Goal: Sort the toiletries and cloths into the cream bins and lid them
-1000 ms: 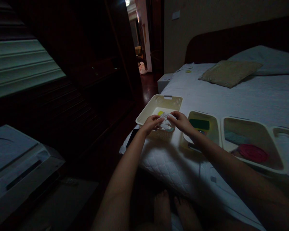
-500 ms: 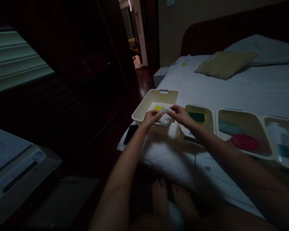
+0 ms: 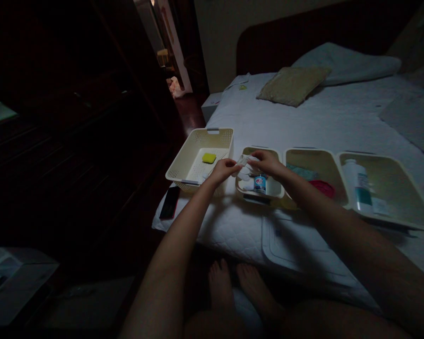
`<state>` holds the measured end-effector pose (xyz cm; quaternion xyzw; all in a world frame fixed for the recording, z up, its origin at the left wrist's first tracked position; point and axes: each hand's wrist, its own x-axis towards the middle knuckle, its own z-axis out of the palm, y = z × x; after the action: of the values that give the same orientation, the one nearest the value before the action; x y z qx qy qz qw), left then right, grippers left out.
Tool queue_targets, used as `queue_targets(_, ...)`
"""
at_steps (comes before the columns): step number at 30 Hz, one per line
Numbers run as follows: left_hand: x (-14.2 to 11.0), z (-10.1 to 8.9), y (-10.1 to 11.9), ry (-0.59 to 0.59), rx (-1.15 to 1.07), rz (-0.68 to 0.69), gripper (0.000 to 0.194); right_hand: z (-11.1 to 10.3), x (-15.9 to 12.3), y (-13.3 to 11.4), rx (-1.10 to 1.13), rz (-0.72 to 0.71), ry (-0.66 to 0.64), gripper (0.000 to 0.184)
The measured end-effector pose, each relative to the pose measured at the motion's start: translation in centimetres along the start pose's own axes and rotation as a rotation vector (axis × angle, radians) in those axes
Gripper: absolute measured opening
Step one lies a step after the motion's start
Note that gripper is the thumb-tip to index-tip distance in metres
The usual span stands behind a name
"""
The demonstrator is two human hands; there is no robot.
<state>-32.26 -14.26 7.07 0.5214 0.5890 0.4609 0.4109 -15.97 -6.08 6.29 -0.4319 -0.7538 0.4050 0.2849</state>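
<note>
My left hand (image 3: 226, 170) pinches one side of a crumpled white cloth (image 3: 245, 173), and my right hand (image 3: 267, 163) grips its other side. The cloth hangs over a small cream bin (image 3: 276, 189), partly hiding what lies inside. Just below the cloth, a container with a blue label (image 3: 259, 184) shows in that bin. Left of my hands stands a perforated cream basket (image 3: 180, 162) with a yellow sponge (image 3: 208, 158) on its floor.
Right of the small bin, another bin (image 3: 316, 151) holds a pink-red item (image 3: 322, 188) and a greenish cloth (image 3: 301, 172). A farther bin (image 3: 406, 188) contains a white bottle (image 3: 357, 183). A phone (image 3: 169, 203) lies at the bed's corner; a pale lid (image 3: 286, 240) lies in front.
My hands and the white cloth have moved right, from the perforated basket's near edge to above the small bin. The view has turned right, and the whole sponge now shows.
</note>
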Motion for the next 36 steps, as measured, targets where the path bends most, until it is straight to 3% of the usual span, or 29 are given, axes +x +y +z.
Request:
queue_targets(8,2.2,3.6,-1.2,-0.063,0.220,0.046,0.032,-1.9,-0.5,2.7,-0.107,0.072,-0.049,0.021)
queue_targets(13,3.4,5.1,-2.9,-0.066,0.380,-0.013,0.030,-1.4,-0.1,4.5,-0.222,0.161,-0.097,0.024)
queue_targets(21,3.9,6.3,-3.3,-0.032,0.609,-0.115,0.021,-0.1,0.2,5.4,-0.454,0.126,-0.192,0.026)
queue_targets(29,4.2,7.2,-4.0,0.001,0.514,-0.184,0.029,2.0,1.9,6.8,-0.621,0.063,-0.310,0.023)
queue_targets(36,4.8,8.2,-5.2,-0.033,0.416,-0.242,0.031,2.6,2.0,7.6,-0.671,0.060,-0.318,0.027)
